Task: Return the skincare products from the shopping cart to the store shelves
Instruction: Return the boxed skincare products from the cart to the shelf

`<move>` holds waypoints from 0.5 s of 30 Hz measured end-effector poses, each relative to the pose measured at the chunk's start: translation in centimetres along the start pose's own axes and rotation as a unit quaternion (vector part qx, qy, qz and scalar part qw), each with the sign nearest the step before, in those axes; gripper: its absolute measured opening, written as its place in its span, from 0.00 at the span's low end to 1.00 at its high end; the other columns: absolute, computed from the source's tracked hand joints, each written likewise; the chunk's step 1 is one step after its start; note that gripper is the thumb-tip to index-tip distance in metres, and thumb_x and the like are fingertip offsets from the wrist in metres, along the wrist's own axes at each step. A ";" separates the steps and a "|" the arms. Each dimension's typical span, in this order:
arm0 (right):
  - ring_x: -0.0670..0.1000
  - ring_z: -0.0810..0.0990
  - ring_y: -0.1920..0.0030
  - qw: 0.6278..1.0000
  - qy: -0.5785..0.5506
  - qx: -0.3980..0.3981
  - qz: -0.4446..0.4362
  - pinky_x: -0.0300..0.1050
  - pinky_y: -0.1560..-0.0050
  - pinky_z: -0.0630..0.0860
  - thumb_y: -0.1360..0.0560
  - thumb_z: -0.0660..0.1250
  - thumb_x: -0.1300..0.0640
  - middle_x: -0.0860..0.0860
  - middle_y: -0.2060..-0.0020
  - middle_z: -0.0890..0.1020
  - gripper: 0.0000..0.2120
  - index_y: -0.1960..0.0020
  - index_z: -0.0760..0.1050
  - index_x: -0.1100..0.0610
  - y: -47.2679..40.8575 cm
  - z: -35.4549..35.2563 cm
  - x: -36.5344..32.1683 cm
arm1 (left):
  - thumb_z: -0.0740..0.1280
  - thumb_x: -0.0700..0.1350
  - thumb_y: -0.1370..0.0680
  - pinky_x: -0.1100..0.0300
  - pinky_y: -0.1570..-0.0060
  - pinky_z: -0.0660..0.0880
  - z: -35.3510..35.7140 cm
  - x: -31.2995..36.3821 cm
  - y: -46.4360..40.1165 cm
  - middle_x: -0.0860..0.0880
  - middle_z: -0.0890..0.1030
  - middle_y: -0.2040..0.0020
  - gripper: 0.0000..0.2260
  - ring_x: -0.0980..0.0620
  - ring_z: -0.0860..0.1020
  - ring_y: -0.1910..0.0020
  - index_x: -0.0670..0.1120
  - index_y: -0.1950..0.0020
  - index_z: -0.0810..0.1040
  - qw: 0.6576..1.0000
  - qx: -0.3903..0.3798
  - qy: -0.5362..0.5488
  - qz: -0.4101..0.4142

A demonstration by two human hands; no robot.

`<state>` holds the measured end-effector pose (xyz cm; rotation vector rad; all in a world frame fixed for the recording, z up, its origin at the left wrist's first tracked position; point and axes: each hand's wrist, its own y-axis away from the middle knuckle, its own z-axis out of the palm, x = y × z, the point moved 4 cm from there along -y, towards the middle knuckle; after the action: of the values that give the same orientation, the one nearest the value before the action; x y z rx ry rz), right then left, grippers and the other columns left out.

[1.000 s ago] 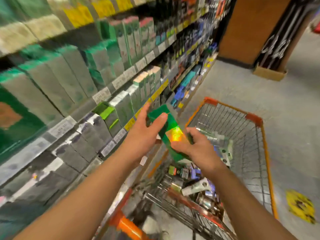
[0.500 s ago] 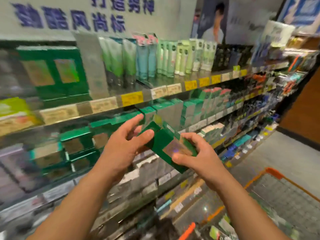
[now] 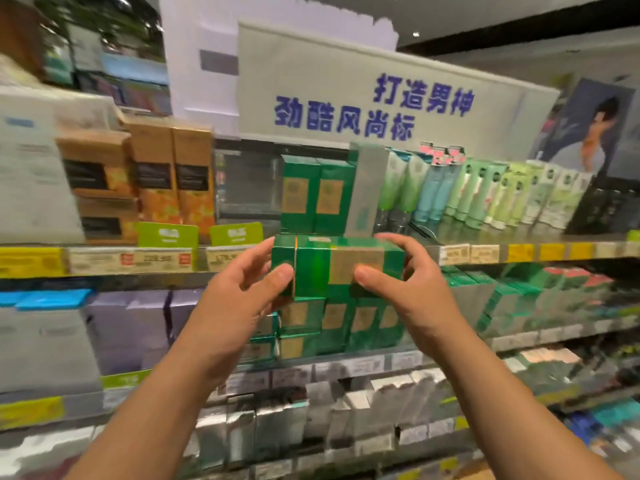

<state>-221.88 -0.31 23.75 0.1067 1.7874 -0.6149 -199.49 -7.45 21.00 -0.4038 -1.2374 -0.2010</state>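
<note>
Both hands grip green box (image 3: 337,266) sideways, left hand (image 3: 242,299) on its left end, right hand (image 3: 405,292) on its right, in front of top shelf (image 3: 519,252) edge, below matching upright green boxes (image 3: 317,194)

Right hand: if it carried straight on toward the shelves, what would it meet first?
Probably the upright green boxes on the top shelf, just behind the green box that the right hand and left hand hold; depth is unclear.
</note>
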 end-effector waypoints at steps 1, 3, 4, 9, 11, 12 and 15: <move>0.55 0.83 0.42 1.000 -0.001 -0.005 -0.014 0.52 0.40 0.82 0.39 0.86 0.46 0.53 0.44 0.84 0.32 0.38 0.78 0.46 -1.1 0.7 -0.8 | 0.74 0.53 0.32 0.49 0.40 0.80 -0.5 0.5 -0.1 0.48 0.83 0.36 0.32 0.50 0.83 0.39 0.47 0.28 0.76 1.000 0.008 -0.002 0.007; 0.51 0.83 0.40 0.998 0.016 -0.021 -0.052 0.47 0.38 0.80 0.39 0.85 0.44 0.50 0.43 0.85 0.34 0.38 0.77 0.49 -3.0 2.0 -3.3 | 0.72 0.52 0.31 0.46 0.38 0.79 -1.4 1.5 -0.6 0.49 0.85 0.39 0.30 0.51 0.84 0.41 0.45 0.30 0.76 1.000 0.019 -0.007 0.018; 0.48 0.82 0.38 0.997 0.025 -0.028 -0.069 0.47 0.36 0.79 0.39 0.83 0.42 0.49 0.41 0.84 0.34 0.38 0.77 0.50 -3.9 2.5 -4.7 | 0.71 0.50 0.29 0.47 0.39 0.80 -1.7 2.1 -0.8 0.51 0.86 0.42 0.27 0.52 0.84 0.43 0.45 0.31 0.77 0.999 0.019 -0.006 0.025; 0.48 0.85 0.46 0.981 0.110 -0.077 -0.137 0.46 0.45 0.81 0.33 0.77 0.41 0.47 0.48 0.86 0.23 0.41 0.80 0.48 -8.6 4.9 -12.1 | 0.68 0.40 0.19 0.52 0.39 0.80 -2.4 4.2 -2.9 0.49 0.86 0.41 0.18 0.51 0.84 0.42 0.46 0.29 0.76 1.000 0.005 0.012 0.004; 0.46 0.85 0.48 0.971 0.152 -0.089 -0.162 0.44 0.48 0.82 0.30 0.76 0.39 0.47 0.49 0.86 0.23 0.40 0.80 0.48 -10.3 6.0 -14.9 | 0.67 0.41 0.18 0.47 0.36 0.78 -2.8 4.9 -3.9 0.49 0.85 0.40 0.19 0.49 0.84 0.40 0.47 0.27 0.75 1.000 0.011 0.018 -0.001; 0.44 0.85 0.50 0.967 0.165 -0.100 -0.167 0.41 0.51 0.82 0.27 0.76 0.42 0.48 0.49 0.85 0.20 0.39 0.80 0.49 -11.0 6.7 -16.1 | 0.67 0.42 0.18 0.48 0.37 0.78 -3.0 5.3 -4.3 0.49 0.85 0.40 0.19 0.49 0.84 0.40 0.48 0.27 0.75 0.999 0.019 0.027 0.001; 0.40 0.83 0.50 0.939 0.251 -0.127 -0.200 0.35 0.53 0.79 0.22 0.72 0.47 0.44 0.47 0.83 0.17 0.35 0.77 0.49 -12.8 8.5 -18.6 | 0.68 0.43 0.18 0.51 0.40 0.79 -3.7 6.7 -5.2 0.50 0.83 0.36 0.17 0.49 0.81 0.36 0.50 0.29 0.77 0.997 0.043 0.057 0.006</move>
<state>-213.52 -10.67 43.85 -0.3130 2.3992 -0.6737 -195.98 -13.24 27.33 -0.3204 -1.1265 -0.1577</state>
